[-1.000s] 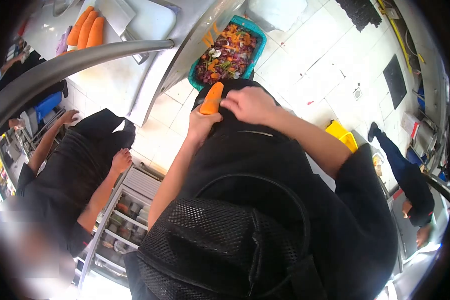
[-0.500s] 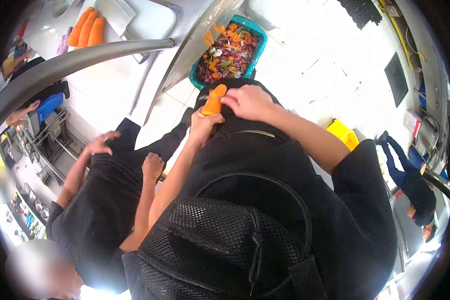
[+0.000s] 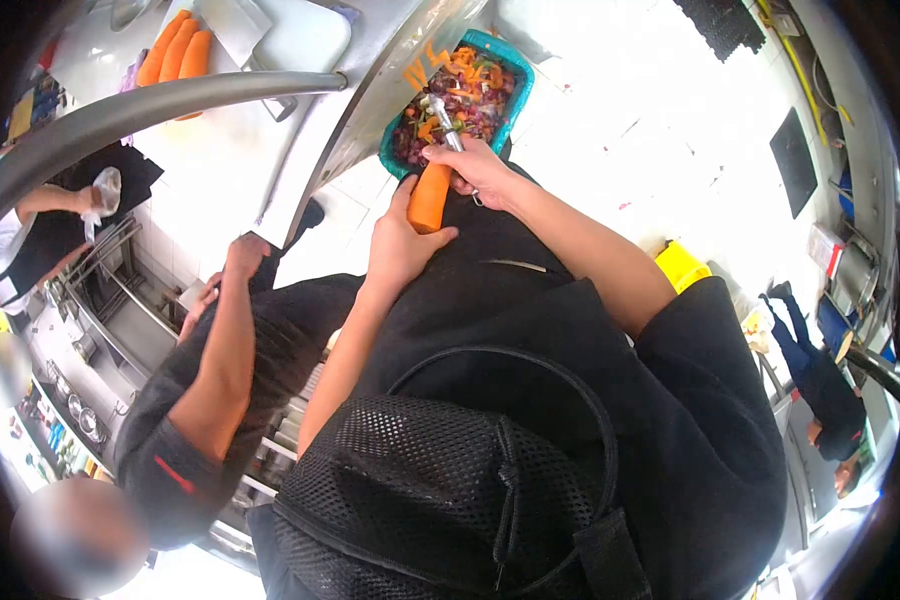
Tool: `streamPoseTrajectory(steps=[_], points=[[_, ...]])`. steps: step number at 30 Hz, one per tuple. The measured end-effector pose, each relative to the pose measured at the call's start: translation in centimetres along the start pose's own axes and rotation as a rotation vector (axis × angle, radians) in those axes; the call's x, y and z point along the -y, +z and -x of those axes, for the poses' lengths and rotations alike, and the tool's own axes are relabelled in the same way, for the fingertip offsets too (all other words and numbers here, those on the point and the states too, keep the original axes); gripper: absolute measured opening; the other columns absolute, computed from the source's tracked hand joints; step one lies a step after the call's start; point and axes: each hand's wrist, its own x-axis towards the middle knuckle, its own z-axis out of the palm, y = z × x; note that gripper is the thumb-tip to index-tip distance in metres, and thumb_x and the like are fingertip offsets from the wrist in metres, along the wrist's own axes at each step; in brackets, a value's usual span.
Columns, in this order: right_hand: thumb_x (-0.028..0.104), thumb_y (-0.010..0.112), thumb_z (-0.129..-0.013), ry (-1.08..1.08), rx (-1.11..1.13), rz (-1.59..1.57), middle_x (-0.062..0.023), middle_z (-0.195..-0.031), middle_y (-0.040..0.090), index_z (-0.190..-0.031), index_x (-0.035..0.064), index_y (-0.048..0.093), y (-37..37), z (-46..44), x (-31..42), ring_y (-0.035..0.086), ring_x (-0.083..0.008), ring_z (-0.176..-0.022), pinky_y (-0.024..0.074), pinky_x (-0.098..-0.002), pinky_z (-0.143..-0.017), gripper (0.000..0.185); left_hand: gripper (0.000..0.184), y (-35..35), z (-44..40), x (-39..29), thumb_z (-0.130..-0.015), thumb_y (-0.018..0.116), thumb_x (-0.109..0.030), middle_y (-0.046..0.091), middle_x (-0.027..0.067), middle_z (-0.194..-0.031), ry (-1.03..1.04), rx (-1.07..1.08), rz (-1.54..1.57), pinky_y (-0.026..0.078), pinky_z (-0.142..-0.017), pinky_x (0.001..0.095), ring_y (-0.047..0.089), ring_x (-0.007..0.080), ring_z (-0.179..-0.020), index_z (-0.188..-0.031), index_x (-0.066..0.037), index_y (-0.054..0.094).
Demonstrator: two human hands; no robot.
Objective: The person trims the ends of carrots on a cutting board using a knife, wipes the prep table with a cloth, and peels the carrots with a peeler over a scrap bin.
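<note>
An orange carrot (image 3: pixel 429 200) is in the grip of my left hand (image 3: pixel 398 240), its upper end tilted toward the scraps bin. My right hand (image 3: pixel 478 172) is closed around a metal peeler (image 3: pixel 444 122) at the carrot's upper end. The peeler's head points up over the teal bin (image 3: pixel 522 92), which holds purple, orange and green vegetable scraps. Peeled carrots (image 3: pixel 173 52) lie side by side on the work surface at the upper left.
A metal rail (image 3: pixel 170 100) curves across the upper left, beside a steel counter (image 3: pixel 315 150). A co-worker in black (image 3: pixel 200 400) stands close on my left; other people are farther off. A yellow container (image 3: pixel 682 265) is on the right.
My right hand has shifted toward the bin, and the peeler now shows clearly over it. The carrot stays in my left hand. The co-worker on the left has moved and brought their arms together.
</note>
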Motion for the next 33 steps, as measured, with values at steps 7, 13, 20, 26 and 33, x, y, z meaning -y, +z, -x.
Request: streamPoseTrajectory(steps=[7,13,20,26,33], points=[[0.039,0.063,-0.099,-0.143,-0.093,0.303,-0.0025,-0.073,0.056,-0.095,0.0056,0.06,-1.2,-0.5,-0.5,0.047,-0.0118,-0.051,0.0349,-0.0287,-0.045,0.034,0.04,0.9,0.1,1.2,-0.078,0.079,-0.01,0.063,0.0014,-0.078,-0.49,0.154,0.59,0.044,-0.051,0.0253,0.056,0.0105,-0.056,-0.112,0.001,0.062],[0.041,0.053,-0.099,-0.345,0.008,1.205,-0.02,-0.093,0.072,-0.103,0.0108,0.072,-0.6,7.1,0.8,0.067,-0.0422,-0.091,0.0525,-0.053,-0.08,0.037,0.016,1.9,-0.3,2.8,-0.082,0.073,-0.007,0.05,-0.0049,-0.065,-0.681,0.226,0.907,0.026,-0.04,0.0235,0.038,0.0044,-0.044,-0.086,-0.011,0.057],[0.042,0.053,-0.098,-0.312,-0.103,1.334,-0.0203,-0.09,0.072,-0.099,0.0085,0.072,-4.2,4.3,0.2,0.068,-0.0404,-0.09,0.0537,-0.0533,-0.08,0.039,0.015,2.1,0.4,3.2,-0.084,0.073,-0.012,0.047,-0.006,-0.064,-0.653,0.265,0.955,0.026,-0.041,0.025,0.036,0.0053,-0.044,-0.087,-0.011,0.057],[0.041,0.053,-0.098,-0.21,-0.272,1.31,-0.0218,-0.09,0.071,-0.097,0.0077,0.072,-5.3,0.3,-1.1,0.068,-0.0418,-0.091,0.0538,-0.053,-0.081,0.038,0.025,2.8,-0.2,3.5,-0.076,0.077,-0.005,0.061,-0.0009,-0.078,-0.596,0.12,0.652,0.044,-0.056,0.0241,0.054,0.0077,-0.06,-0.097,-0.004,0.064],[0.043,0.053,-0.098,-0.36,0.003,1.3,-0.0182,-0.088,0.072,-0.096,0.0101,0.072,-0.2,6.6,2.0,0.069,-0.0403,-0.088,0.0539,-0.0526,-0.08,0.038,0.043,2.3,-0.9,2.9,-0.068,0.079,-0.008,0.068,0.0059,-0.094,-0.406,0.024,0.558,0.051,-0.077,0.0287,0.063,0.0149,-0.083,-0.107,0.004,0.066]])
